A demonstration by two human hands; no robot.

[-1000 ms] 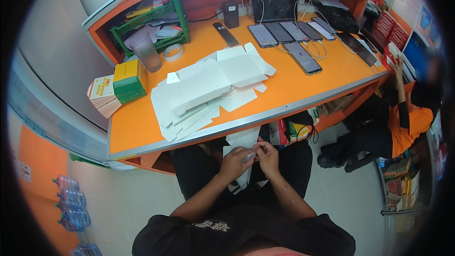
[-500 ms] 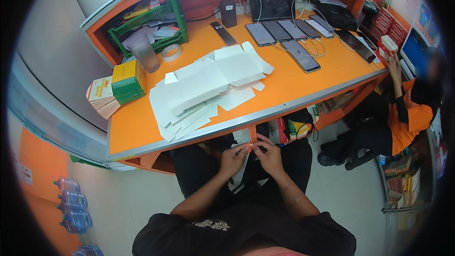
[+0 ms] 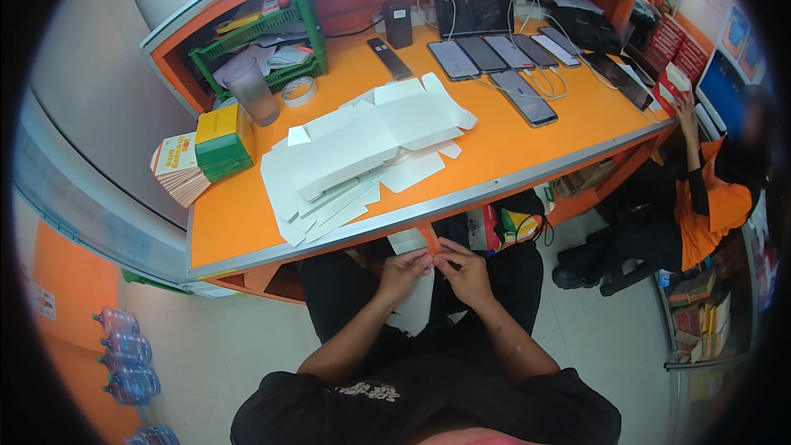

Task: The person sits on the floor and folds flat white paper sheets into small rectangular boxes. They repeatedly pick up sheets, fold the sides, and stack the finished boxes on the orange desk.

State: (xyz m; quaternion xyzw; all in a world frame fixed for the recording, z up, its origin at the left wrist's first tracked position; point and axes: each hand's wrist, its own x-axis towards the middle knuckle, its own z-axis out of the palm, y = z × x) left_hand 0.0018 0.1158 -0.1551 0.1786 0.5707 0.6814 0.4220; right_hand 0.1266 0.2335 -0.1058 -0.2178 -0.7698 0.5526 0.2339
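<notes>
Over my lap, both hands hold a white card piece (image 3: 415, 306) with an orange strip (image 3: 430, 238) that sticks up toward the desk edge. My left hand (image 3: 402, 274) is closed, its fingertips pinching the piece where the strip begins. Right beside it, my right hand (image 3: 465, 274) is closed on the same piece, its fingers meeting the left ones. The pinched spot itself is mostly hidden behind my fingers. On the desk ahead lies a stack of white flat box blanks (image 3: 354, 148), with cut flaps and fold lines.
The orange desk (image 3: 486, 156) carries a tape roll (image 3: 298, 91), a frosted cup (image 3: 251, 92), yellow-green folded boxes (image 3: 223, 144), a green basket (image 3: 309, 29) and several phones (image 3: 523, 97) on cables. At the right, a person in orange (image 3: 713, 206) touches a red and white box (image 3: 674, 82).
The orange strip now leans left, and the white card below my hands has turned to show a broader face. At the right, the other person's red and white box has turned.
</notes>
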